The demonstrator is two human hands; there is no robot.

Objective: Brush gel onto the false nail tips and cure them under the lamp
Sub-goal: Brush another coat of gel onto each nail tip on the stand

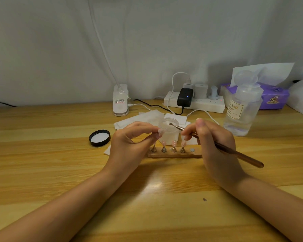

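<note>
Two hands work above a wooden nail stand on the table.

Left hand pinches a pale false nail tip between curled fingertips, hiding the stand's left end. Right hand grips a brown brush, its tip over an open frosted gel jar. Four pink tips stand on metal pegs, the leftmost partly hidden. Black lid lies left; the clear bottle label is only partly readable.

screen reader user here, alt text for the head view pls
A person's right hand dips a brush into an open gel jar while the left hand pinches a nail tip above a wooden holder.
</note>
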